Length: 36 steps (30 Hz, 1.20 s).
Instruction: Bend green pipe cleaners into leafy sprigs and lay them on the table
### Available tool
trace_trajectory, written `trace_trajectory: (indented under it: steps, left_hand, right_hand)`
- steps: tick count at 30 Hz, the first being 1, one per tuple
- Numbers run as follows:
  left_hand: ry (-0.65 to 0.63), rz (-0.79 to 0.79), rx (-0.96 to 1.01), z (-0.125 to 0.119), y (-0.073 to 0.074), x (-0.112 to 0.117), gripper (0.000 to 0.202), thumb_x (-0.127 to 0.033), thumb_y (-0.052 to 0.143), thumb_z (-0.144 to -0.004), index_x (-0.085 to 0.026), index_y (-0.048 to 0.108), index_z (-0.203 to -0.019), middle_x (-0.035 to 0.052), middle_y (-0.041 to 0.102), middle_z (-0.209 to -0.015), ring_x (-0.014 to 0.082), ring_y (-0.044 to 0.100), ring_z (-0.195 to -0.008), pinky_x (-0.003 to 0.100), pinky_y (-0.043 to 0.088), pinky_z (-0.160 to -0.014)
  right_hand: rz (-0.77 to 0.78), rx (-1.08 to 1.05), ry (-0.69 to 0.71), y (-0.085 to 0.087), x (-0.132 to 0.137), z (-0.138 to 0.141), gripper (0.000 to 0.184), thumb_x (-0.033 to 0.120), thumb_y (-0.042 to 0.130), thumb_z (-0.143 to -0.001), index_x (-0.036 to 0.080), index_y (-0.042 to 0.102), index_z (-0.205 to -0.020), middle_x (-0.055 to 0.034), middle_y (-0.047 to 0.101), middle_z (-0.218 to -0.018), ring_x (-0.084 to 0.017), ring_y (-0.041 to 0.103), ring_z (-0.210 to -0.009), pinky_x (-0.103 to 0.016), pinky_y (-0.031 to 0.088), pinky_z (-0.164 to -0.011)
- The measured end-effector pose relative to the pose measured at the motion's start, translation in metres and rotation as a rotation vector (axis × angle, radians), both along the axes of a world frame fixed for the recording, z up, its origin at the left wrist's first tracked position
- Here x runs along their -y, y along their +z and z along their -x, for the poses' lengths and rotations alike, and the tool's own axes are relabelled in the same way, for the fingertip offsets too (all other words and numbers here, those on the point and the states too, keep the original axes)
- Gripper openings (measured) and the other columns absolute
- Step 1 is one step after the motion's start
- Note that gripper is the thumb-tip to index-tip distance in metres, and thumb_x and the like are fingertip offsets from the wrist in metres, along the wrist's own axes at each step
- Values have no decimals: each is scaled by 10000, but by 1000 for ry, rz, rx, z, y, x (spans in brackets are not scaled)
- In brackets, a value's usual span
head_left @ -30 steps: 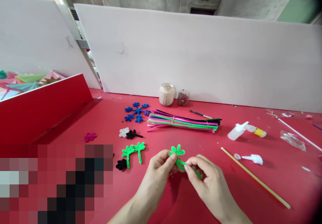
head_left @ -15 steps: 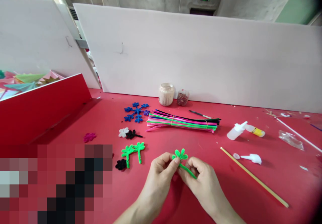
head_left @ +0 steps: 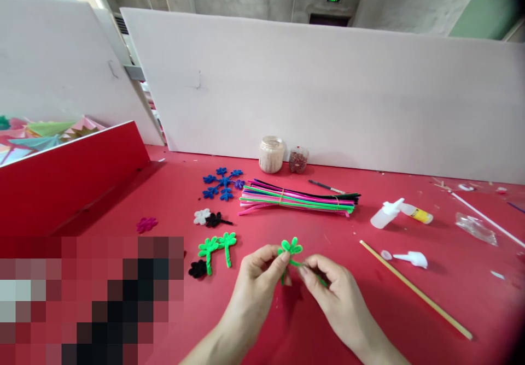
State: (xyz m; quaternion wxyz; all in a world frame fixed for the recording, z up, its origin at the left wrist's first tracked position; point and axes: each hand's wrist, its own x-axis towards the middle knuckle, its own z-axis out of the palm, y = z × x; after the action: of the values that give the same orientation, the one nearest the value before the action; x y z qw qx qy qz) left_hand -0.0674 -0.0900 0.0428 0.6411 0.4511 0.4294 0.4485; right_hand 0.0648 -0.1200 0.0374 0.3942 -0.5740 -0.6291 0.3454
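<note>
Between my hands is a green pipe-cleaner flower (head_left: 291, 246) with several looped petals. My left hand (head_left: 262, 275) pinches it just under the petals, thumb on top. My right hand (head_left: 334, 288) pinches a green strand that runs out from the flower's base to the right; its end shows past the fingers. Another short green end hangs below my left fingertips. To the left, two finished-looking green pipe-cleaner flowers (head_left: 217, 247) with twisted stems lie on the red table (head_left: 287, 332), beside a black pipe-cleaner flower (head_left: 198, 269).
A banded bundle of pipe cleaners (head_left: 299, 198) lies beyond my hands. Blue (head_left: 223, 182), white (head_left: 202, 216) and magenta flowers (head_left: 146, 224) sit left. Rightward are a glue bottle (head_left: 385, 215), a white nozzle cap (head_left: 414, 259) and a wooden stick (head_left: 414, 288). Jars (head_left: 271, 154) stand by the white partition (head_left: 328, 97).
My right hand has moved slightly right, drawing the strand away from the flower. The flower has tilted and shifted a little up and left, and a second green end now shows below.
</note>
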Motion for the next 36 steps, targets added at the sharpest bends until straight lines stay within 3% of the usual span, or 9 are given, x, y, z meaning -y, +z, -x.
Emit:
trace_trajectory:
  steps: [5, 13, 18, 21, 23, 28, 36]
  left_hand:
    - [-142, 148, 100, 2, -6, -1, 207, -305, 560, -730, -123, 615, -648, -4, 502, -493, 92, 424, -494, 226, 304, -522]
    - [-191, 113, 36, 2, -6, 1, 275, -329, 532, -753, -125, 583, -576, -14, 484, -463, 70, 377, -440, 222, 263, -483]
    - [-158, 134, 14, 2, -5, 0, 282, -330, 550, -738, -132, 512, -542, -40, 415, -457, 55, 289, -425, 217, 185, -438]
    - [-176, 158, 31, 0, -4, 1, 274, -326, 577, -716, -139, 479, -541, -57, 370, -459, 56, 261, -443, 214, 178, -444]
    - [-209, 137, 15, -1, -4, 3, 275, -335, 580, -710, -135, 484, -547, -54, 375, -466, 60, 265, -453, 217, 187, -451]
    - [-277, 98, -34, -2, -5, 5, 299, -346, 585, -697, -138, 469, -516, -40, 407, -453, 65, 289, -446, 219, 198, -446]
    - [-257, -14, -95, -4, -3, 9, 298, -340, 552, -725, -128, 486, -526, -24, 440, -472, 73, 337, -465, 219, 246, -467]
  right_hand:
    - [-68, -10, -93, 1, -2, -6, 208, 308, 464, -808, 173, 547, -674, 25, 525, -601, -114, 475, -548, -179, 388, -522]
    - [-97, -23, -99, 2, -2, -11, 172, 293, 473, -807, 178, 547, -703, 14, 531, -643, -126, 486, -589, -197, 387, -566]
    - [78, -170, 56, 9, -6, -21, 195, 318, 450, -818, 174, 569, -765, 9, 527, -664, -135, 494, -627, -214, 392, -569]
    - [160, -310, 69, 12, -7, -24, 190, 319, 456, -814, 172, 563, -870, -12, 559, -759, -148, 506, -703, -233, 409, -626]
    - [165, -327, 92, 12, -7, -23, 176, 315, 484, -797, 162, 558, -846, -17, 552, -760, -147, 494, -699, -243, 407, -632]
    - [114, -243, 119, 11, -5, -16, 200, 304, 494, -794, 153, 491, -663, 35, 416, -588, -93, 364, -533, -206, 325, -487]
    - [155, -343, 129, 7, -2, -13, 241, 335, 445, -826, 165, 421, -656, 38, 367, -609, -89, 320, -554, -210, 311, -506]
